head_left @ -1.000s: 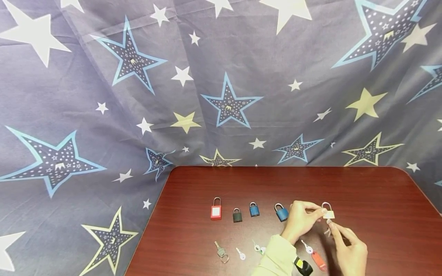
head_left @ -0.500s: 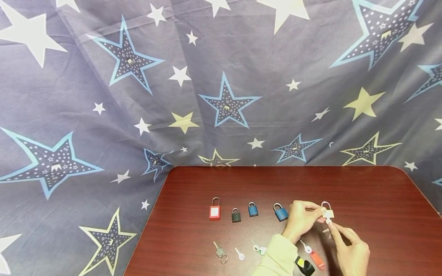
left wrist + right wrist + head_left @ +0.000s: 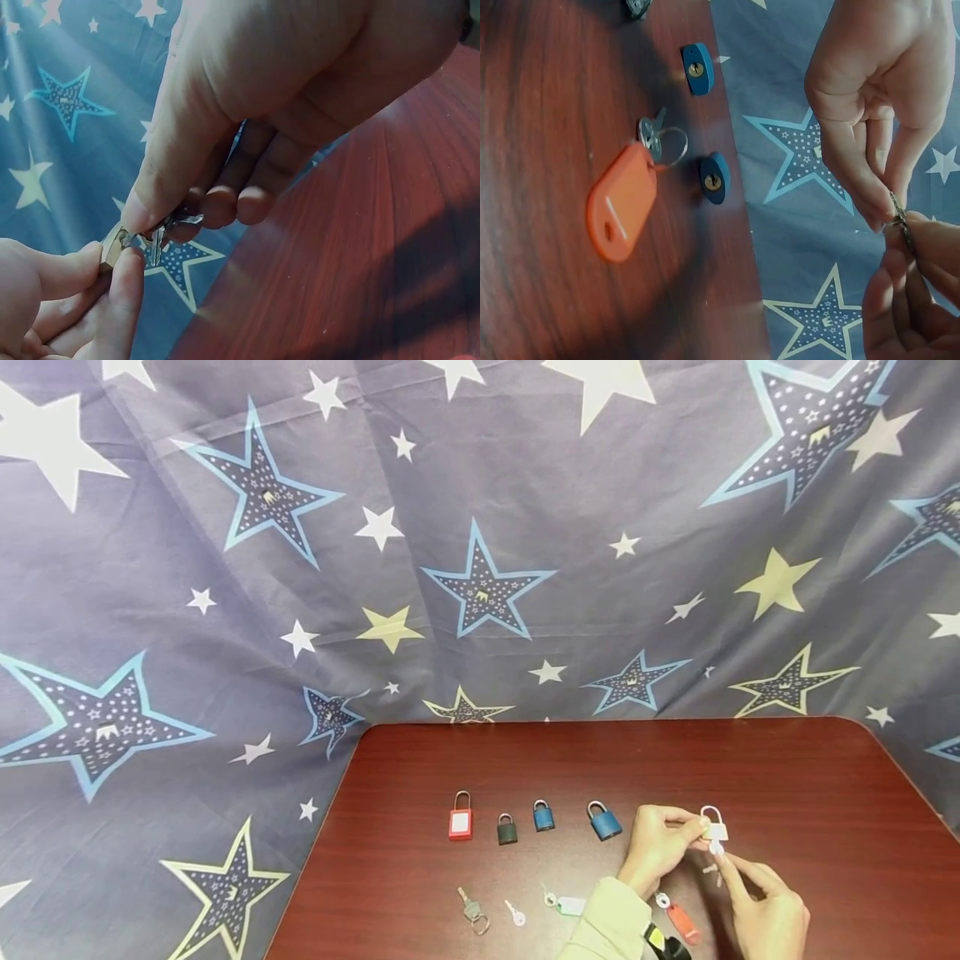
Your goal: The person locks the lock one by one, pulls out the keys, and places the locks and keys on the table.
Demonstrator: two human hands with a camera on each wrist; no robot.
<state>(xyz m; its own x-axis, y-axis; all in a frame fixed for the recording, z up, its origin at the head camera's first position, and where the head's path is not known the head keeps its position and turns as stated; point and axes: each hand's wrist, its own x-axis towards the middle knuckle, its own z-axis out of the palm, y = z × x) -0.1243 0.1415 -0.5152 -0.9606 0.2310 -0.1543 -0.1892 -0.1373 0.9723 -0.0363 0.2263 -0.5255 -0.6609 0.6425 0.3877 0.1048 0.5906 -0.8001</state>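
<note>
My left hand [image 3: 699, 833] pinches a small pale padlock [image 3: 714, 828] by its body, a little above the dark red table [image 3: 810, 777]. My right hand [image 3: 722, 858] comes up from below and pinches a small key [image 3: 717, 847] against the padlock's underside. A second key dangles just under it. In the left wrist view the left hand's thumb and fingers [image 3: 139, 214] hold the padlock [image 3: 112, 244], and the right hand [image 3: 112, 285] meets it from the lower left. In the right wrist view the key [image 3: 900, 217] sits between both hands' fingertips.
A row of padlocks lies on the table left of my hands: red [image 3: 461, 818], dark [image 3: 507, 831] and two blue [image 3: 543, 817] [image 3: 603, 821]. Loose keys [image 3: 472, 910] [image 3: 513, 912] [image 3: 562, 903] lie nearer me. An orange-tagged key [image 3: 682, 920] [image 3: 622, 202] lies under my wrists. A star-printed cloth [image 3: 480, 585] hangs behind.
Both hands have kept their hold on the padlock and key and sit slightly lower in view. The right fingers have closed in a little on the padlock's underside.
</note>
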